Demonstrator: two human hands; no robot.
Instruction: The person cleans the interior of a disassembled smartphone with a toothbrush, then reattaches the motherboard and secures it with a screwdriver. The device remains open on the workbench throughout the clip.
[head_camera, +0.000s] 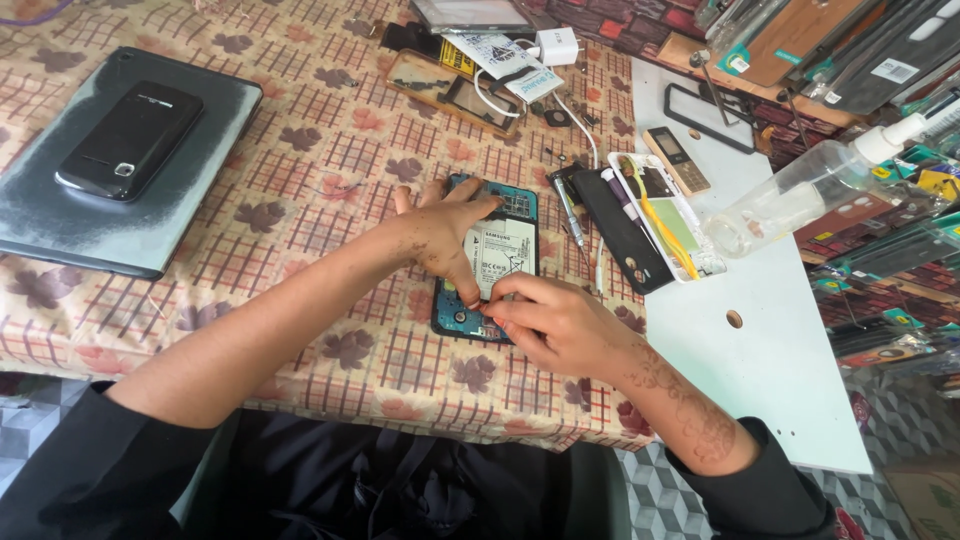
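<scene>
Both hands are down on the opened phone (488, 262), which lies flat on the patterned cloth near the middle of the bench (330, 150), back cover off, teal frame and white battery (503, 255) showing. The left hand (440, 235) presses on the phone's left side, fingers spread, thumb on the battery. The right hand (555, 325) comes in from the near right, fingers pinched together at the battery's near edge; what they grip, I cannot tell. Just right of the phone lie a screwdriver (570, 215) and a black back cover (622, 228). Far left, a black phone (130, 140) rests on a grey tablet (60, 215). On the right, a clear spray bottle (810, 190) lies on its side.
</scene>
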